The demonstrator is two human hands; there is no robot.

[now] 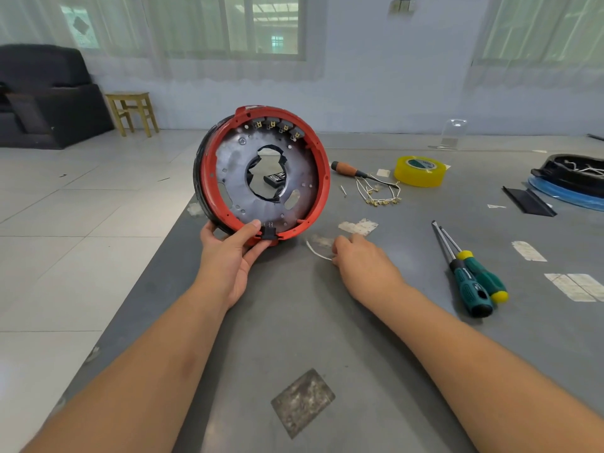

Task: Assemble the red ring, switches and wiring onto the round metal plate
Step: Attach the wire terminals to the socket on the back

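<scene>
The left hand [228, 256] props the round grey metal plate [266, 181] up on its edge at the near-left side of the grey tabletop [327, 338], thumb hooked over the glossy red plastic ring [323, 178] that already rims it, the other fingers cupped behind; a small black connector block [268, 231] sits clipped into the ring right beside the thumb tip. Up at the far arc of the ring, opposite those fingers, a row of small grey switches with brass terminals [277, 125] is seated, so by my reading ring and switches are on and the wiring is the step in hand. The right hand [362, 263] is down on the tabletop, fingers curled low and narrow at the end of a short, thin white wire [315, 251]; whether they have truly pinched it, I cannot tell. Beyond that hand lies a limp bundle of white wires with brass crimp ends [379, 192], next to an orange-handled screwdriver [348, 170] and a roll of translucent yellow tape [421, 171]; two green-and-yellow-handled screwdrivers [474, 282] rest to its right. Next move, I'd judge: lift the wire cleanly and carry it to a terminal, plate held steady.
</scene>
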